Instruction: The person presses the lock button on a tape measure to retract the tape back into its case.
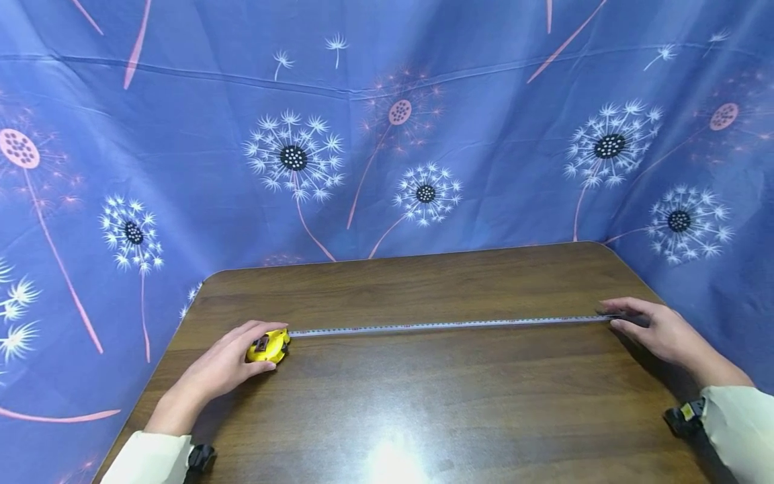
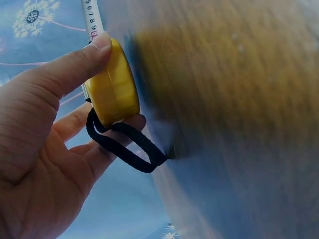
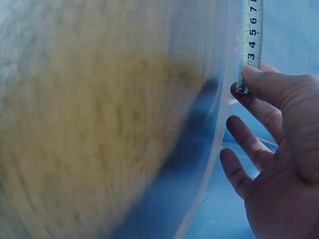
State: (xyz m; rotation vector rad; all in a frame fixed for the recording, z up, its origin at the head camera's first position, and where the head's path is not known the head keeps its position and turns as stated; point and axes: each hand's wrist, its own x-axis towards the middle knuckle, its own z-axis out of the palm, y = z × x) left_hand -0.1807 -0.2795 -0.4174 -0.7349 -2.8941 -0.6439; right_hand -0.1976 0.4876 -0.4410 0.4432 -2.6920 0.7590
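A yellow tape measure (image 1: pixel 269 347) sits in my left hand (image 1: pixel 226 357) at the left of the table, gripped between thumb and fingers. In the left wrist view, a black strap loop (image 2: pixel 127 154) hangs from the yellow case (image 2: pixel 117 84). The white measuring blade (image 1: pixel 447 325), printed with numbers, stretches straight out of the case across to the right. My right hand (image 1: pixel 662 333) pinches the blade's free end between thumb and index finger, as the right wrist view shows at the metal end hook (image 3: pixel 242 90). The other right fingers are spread apart.
The brown wood-grain table (image 1: pixel 459 396) has rounded back corners and reflects a bright light near its front. Blue cloth (image 1: pixel 363 168) with dandelion prints hangs behind it and along both sides. Dark wrist-worn devices (image 1: pixel 686 417) sit at both sleeves.
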